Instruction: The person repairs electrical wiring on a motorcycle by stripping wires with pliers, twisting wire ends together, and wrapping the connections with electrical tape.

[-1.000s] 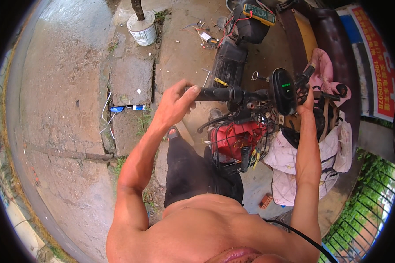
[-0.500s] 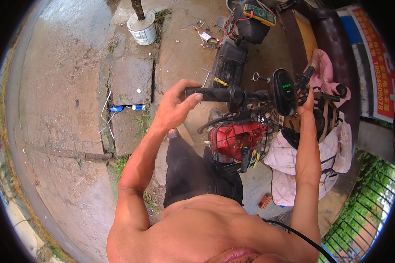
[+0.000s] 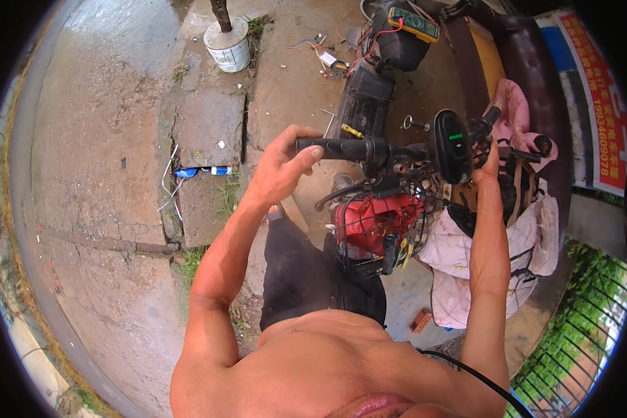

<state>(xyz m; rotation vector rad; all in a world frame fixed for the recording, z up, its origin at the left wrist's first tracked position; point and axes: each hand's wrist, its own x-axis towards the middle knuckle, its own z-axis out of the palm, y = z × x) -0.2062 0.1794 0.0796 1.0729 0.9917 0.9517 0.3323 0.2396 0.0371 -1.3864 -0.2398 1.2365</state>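
Note:
A small electric scooter stands before me, its handlebar running left to right. My left hand (image 3: 285,164) is wrapped round the end of the black left handlebar grip (image 3: 338,148), thumb lying along it. My right hand (image 3: 488,166) holds the right side of the handlebar (image 3: 482,131), beside the oval black display (image 3: 452,146), which shows green lit marks; its fingers are partly hidden. A brake lever (image 3: 338,196) sticks out below the left grip. Under the bar hangs a wire basket with a red bag (image 3: 380,223). A key (image 3: 412,124) with a ring sits beyond the bar.
A yellow-handled screwdriver (image 3: 352,131) lies on the black footboard (image 3: 362,101). Farther off, a multimeter (image 3: 414,25) with red leads rests on the black seat. Pink-white quilted covers (image 3: 491,244) hang at right. A brick (image 3: 420,320) and a white bucket (image 3: 228,49) stand on the ground.

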